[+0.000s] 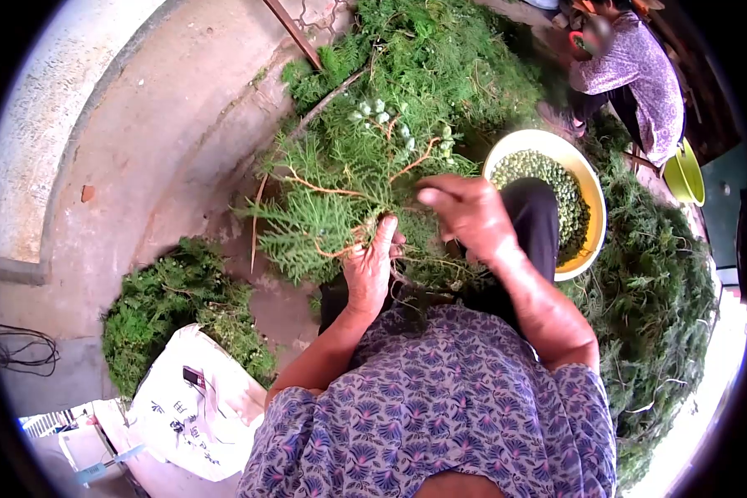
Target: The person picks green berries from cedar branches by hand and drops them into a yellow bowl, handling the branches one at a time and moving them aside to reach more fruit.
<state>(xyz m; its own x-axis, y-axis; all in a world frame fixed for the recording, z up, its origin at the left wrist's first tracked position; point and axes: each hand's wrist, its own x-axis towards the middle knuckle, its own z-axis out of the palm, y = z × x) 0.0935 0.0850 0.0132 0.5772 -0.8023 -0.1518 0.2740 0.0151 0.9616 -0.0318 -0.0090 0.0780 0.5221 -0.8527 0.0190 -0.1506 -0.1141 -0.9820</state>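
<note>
My left hand (368, 270) is closed round the stems of a leafy green branch (324, 199) with orange-brown twigs, held above my lap. Pale green seed cones (373, 110) show toward the far side of the foliage. To the right of the branch is my right hand (471, 213), its fingers curled together; whether anything small is between them is hidden. Just beyond my right knee stands a yellow basin (596, 184), with many small green cones (548, 178) inside.
Large heaps of cut greenery (448, 58) lie ahead and along the right. A smaller pile (174, 290) sits at left, beside a white sack (195, 407) with a small dark device. Another person (639, 79) sits at the upper right near a green basin (685, 176).
</note>
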